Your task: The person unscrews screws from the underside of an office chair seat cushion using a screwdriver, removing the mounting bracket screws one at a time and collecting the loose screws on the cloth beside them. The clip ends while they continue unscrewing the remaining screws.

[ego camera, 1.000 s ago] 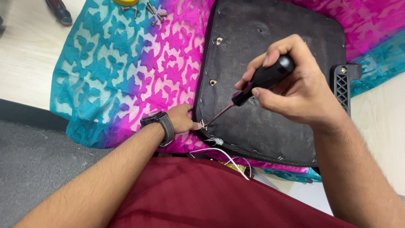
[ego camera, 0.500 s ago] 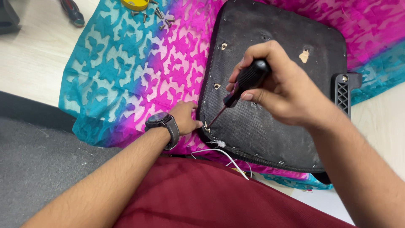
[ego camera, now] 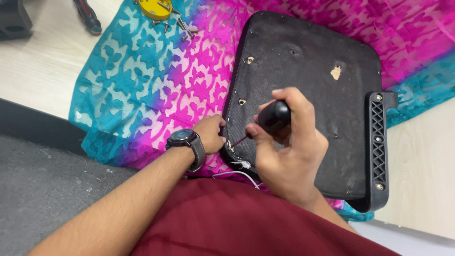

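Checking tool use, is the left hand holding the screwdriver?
No, the right hand grips the screwdriver, while the left hand rests bare at the edge of the black seat.

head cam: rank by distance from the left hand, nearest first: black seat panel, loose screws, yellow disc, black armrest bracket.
From the left hand:
1. Black fabric-covered seat panel, touching the fingertips at its left edge.
2. Loose metal screws, up on the patterned cloth.
3. Yellow round disc, just beyond the screws, top edge.
4. Black ribbed plastic armrest bracket, far right of the panel.

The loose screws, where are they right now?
In the head view, the loose screws lie top left on the patterned cloth, beside the yellow disc.
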